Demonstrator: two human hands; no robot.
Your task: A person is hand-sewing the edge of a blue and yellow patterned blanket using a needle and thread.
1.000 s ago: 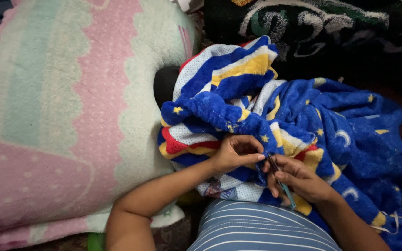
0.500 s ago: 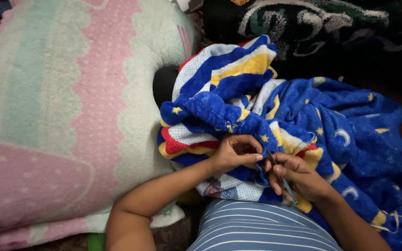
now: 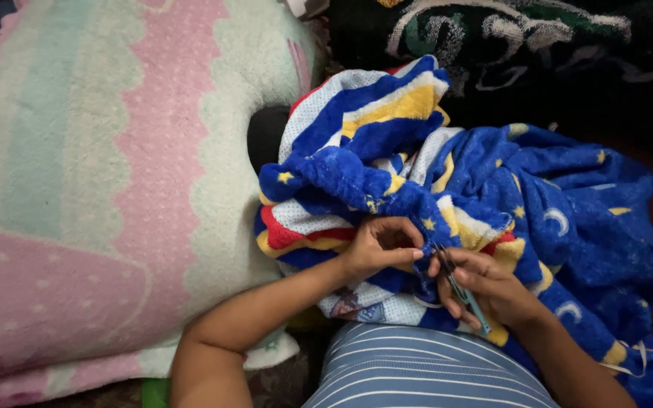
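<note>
I see a slim teal-handled tool (image 3: 461, 293) pinched in my right hand (image 3: 493, 291), its long axis running from near-right up to far-left, tip aimed at the fold of blue star-patterned blanket (image 3: 417, 204) that my left hand (image 3: 379, 245) grips shut — bunched, I judge, to keep that spot taut. A pink-and-green quilt (image 3: 115, 174) lies left.

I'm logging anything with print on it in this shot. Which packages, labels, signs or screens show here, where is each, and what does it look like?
No packages, signs or screens.
Possible label: a small white tag at the hem of the blue star-and-moon blanket, lower right; too small to tell more.
Dark fabric along the top edge, with large pale and green lettering-like shapes.
</note>
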